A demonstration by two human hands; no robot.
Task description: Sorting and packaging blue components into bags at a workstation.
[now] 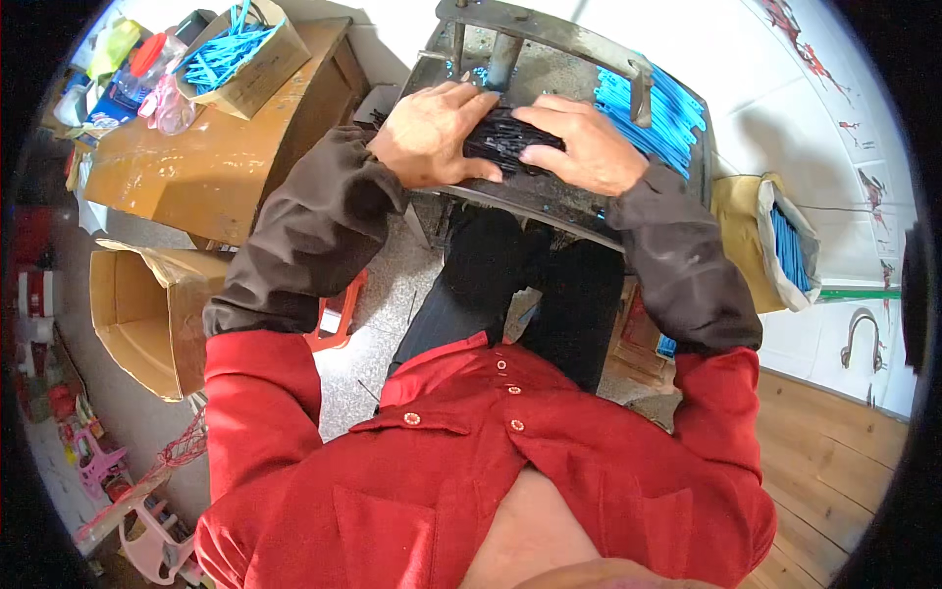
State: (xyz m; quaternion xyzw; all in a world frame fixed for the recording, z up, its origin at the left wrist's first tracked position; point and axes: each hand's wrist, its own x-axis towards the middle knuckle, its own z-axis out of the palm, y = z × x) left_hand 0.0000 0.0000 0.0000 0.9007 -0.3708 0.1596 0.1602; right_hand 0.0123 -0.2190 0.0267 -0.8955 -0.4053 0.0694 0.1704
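Note:
A bundle of short, thin black pieces (pixel 500 142) lies at the near side of a dark metal work table (pixel 437 80). My left hand (pixel 432 133) is curled against its left end, thumb along the near side. From the right my right hand (pixel 589 147) grips the same bundle, its fingers bent over the top and its thumb pressing the near side. Just beyond the hands stands a metal post (pixel 504 61) under a heavy crossbar (pixel 549 31). To the right of my right hand lies a pile of long bright blue strips (pixel 662 113).
Left of the table, a wooden cabinet (pixel 211 162) carries a cardboard box (pixel 270 74) of blue strips and several plastic containers. An open carton (pixel 132 314) sits on the floor. At the right stands a sack (pixel 746 221) with blue strips (pixel 788 245) inside. A red stool (pixel 341 314) is below.

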